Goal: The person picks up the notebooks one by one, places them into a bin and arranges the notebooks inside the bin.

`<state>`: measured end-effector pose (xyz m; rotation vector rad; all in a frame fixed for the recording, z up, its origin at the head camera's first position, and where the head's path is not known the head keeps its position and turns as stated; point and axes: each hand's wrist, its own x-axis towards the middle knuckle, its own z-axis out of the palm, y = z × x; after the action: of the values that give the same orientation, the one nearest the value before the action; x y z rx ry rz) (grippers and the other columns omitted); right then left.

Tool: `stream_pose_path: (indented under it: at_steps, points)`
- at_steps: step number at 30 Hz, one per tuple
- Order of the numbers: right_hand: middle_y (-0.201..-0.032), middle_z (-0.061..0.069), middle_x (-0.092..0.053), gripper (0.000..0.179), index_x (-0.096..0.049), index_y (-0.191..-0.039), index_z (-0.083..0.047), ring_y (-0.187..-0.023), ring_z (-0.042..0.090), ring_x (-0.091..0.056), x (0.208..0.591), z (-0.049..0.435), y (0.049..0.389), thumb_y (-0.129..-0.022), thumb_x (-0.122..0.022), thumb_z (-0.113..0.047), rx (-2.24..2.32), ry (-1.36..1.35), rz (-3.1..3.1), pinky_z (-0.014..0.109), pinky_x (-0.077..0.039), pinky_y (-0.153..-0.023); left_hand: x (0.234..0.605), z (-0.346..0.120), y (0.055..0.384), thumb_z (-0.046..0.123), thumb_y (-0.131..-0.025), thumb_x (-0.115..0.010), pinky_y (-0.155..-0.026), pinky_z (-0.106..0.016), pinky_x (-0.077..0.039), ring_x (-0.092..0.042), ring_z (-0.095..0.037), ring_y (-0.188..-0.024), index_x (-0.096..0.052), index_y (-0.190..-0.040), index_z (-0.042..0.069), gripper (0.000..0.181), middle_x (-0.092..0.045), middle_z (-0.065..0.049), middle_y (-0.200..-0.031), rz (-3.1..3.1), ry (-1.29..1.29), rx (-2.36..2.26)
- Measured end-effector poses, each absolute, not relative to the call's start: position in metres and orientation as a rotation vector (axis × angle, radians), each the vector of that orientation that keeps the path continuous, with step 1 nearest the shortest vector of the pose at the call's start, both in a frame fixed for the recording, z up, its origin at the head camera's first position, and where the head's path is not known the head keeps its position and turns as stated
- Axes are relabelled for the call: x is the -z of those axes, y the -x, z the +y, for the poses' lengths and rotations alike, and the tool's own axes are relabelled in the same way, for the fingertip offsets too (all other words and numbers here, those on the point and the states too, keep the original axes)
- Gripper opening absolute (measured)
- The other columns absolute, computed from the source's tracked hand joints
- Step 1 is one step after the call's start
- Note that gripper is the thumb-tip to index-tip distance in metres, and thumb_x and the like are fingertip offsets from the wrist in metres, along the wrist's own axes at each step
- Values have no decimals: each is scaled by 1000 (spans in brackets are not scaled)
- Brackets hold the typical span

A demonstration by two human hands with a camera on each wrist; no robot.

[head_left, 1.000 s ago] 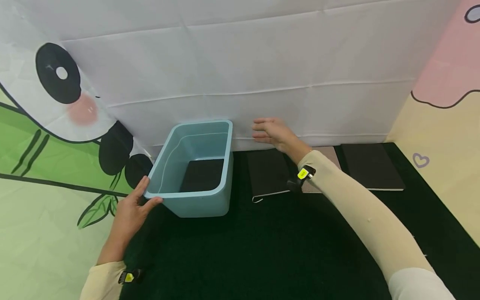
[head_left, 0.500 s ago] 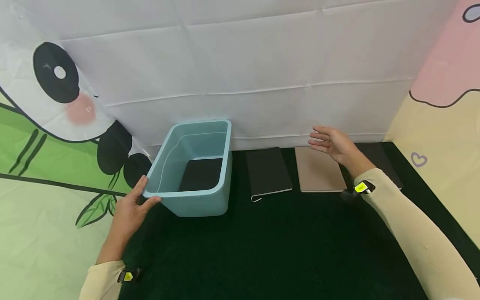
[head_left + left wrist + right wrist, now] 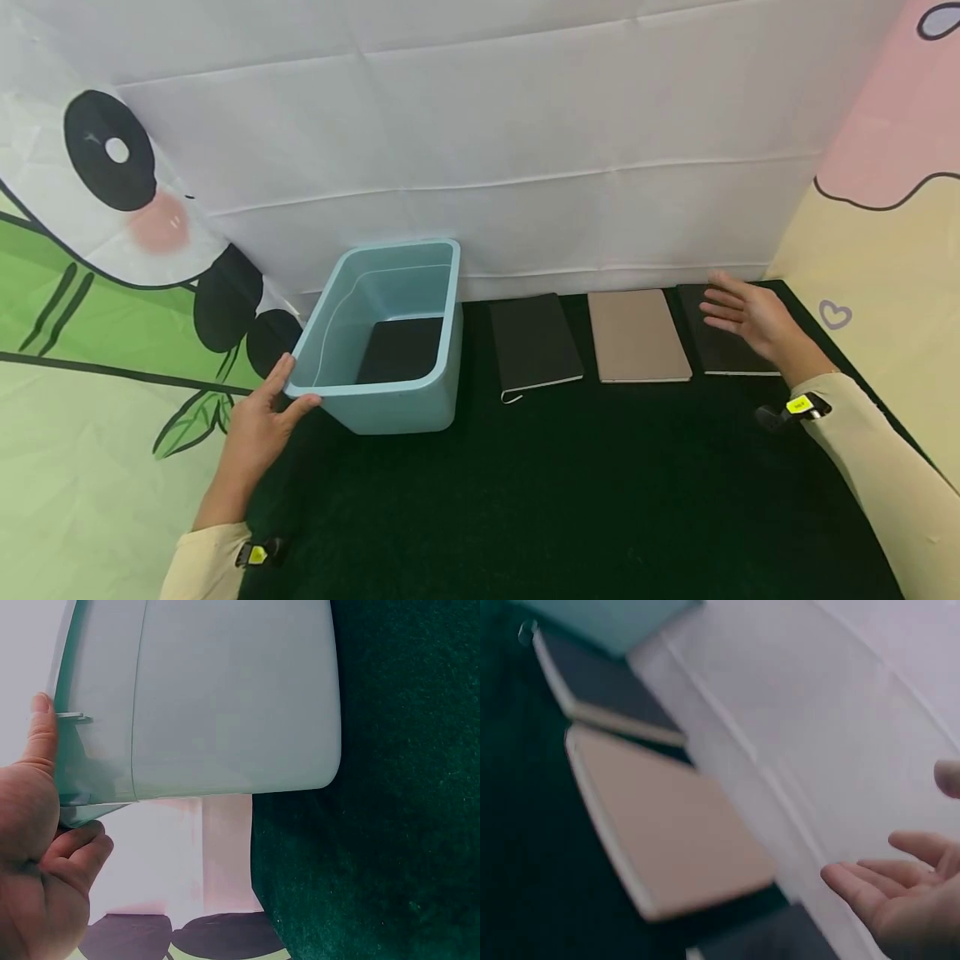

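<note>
My left hand (image 3: 255, 429) grips the near left corner of a light blue plastic bin (image 3: 401, 410), thumb and fingers on its rim. Flat inside the bin lies a black notebook (image 3: 401, 350). To the bin's right, a black notebook with a white ribbon (image 3: 536, 342), a beige notebook (image 3: 637, 337) and another black notebook (image 3: 723, 354) lie in a row. Over the rightmost one hovers my right hand (image 3: 757, 325), its fingers extended and holding nothing; it hides part of that cover. In the right wrist view the fingers (image 3: 855, 892) are loosely spread.
A dark green cloth (image 3: 562, 492) covers the table. Behind the bin and notebooks rises a white fabric backdrop (image 3: 525, 125). Printed panels flank both sides, green on the left (image 3: 90, 433) and yellow and pink on the right (image 3: 892, 292).
My right hand has swept rightward, from above the ribboned notebook across the beige one to the rightmost black notebook. The left hand and the bin have stayed in place.
</note>
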<state>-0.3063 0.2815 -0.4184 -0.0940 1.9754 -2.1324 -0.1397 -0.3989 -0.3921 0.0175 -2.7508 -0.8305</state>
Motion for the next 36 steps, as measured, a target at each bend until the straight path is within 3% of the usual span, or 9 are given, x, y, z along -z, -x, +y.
stream_pose_path:
  at_steps: [3,5,8,10,13,17,27,36]
  points:
    - [-166,25,-23,75,-21,-163,-7,-143,32,-46,429,298,303,-107,-38,-54,1895,118,2266,18,-56,-91,392,-398,139,41,-97,-68,-102,-68,-42,-37,-53,-142,-24,-163,15,83,-23,-13,-167,-2753,-21,827]
    - [-164,34,-14,83,-9,-162,4,-149,47,-30,435,308,300,-108,-32,-56,1726,123,2446,28,-53,-101,391,-397,139,41,-97,-68,-102,-68,-41,-37,-53,-142,-23,-163,16,83,-22,-13,-167,-2756,-26,829]
    - [-163,35,-16,81,-12,-162,2,-144,57,-28,445,323,294,-108,-32,-55,1535,72,2630,52,-41,-111,391,-398,139,42,-97,-67,-102,-69,-41,-37,-54,-141,-23,-163,18,83,-22,-13,-167,-2759,-34,830]
    - [-161,37,-19,79,-14,-162,1,-141,61,-29,451,333,290,-109,-33,-54,1414,60,2728,67,-32,-111,391,-398,139,43,-98,-67,-102,-69,-41,-37,-54,-141,-22,-163,18,83,-22,-13,-167,-2759,-36,834]
    - [-156,42,-24,77,-17,-161,1,-137,66,-30,461,345,287,-109,-37,-52,1243,46,2847,78,-30,-106,391,-399,139,43,-98,-66,-101,-69,-41,-37,-54,-141,-23,-163,18,83,-22,-13,-167,-2755,-29,834]
    - [-149,47,-29,80,-18,-160,3,-132,69,-32,473,358,286,-107,-44,-51,1052,76,2951,81,-32,-101,391,-399,139,43,-98,-66,-101,-69,-41,-37,-54,-141,-22,-163,18,83,-21,-13,-167,-2755,-26,834]
    - [-153,47,-18,97,-11,-162,0,-136,70,-23,491,377,288,-99,-59,-57,844,112,2924,84,-25,-101,390,-396,139,42,-98,-66,-102,-69,-41,-36,-54,-142,-21,-163,18,83,-19,-11,-168,-2772,-47,854]
    - [-148,52,-20,106,-16,-158,6,-129,73,-27,497,379,289,-94,-60,-66,738,84,2877,83,-29,-101,391,-396,139,41,-98,-67,-102,-68,-41,-36,-53,-143,-22,-163,17,82,-20,-11,-168,-2760,-39,848]
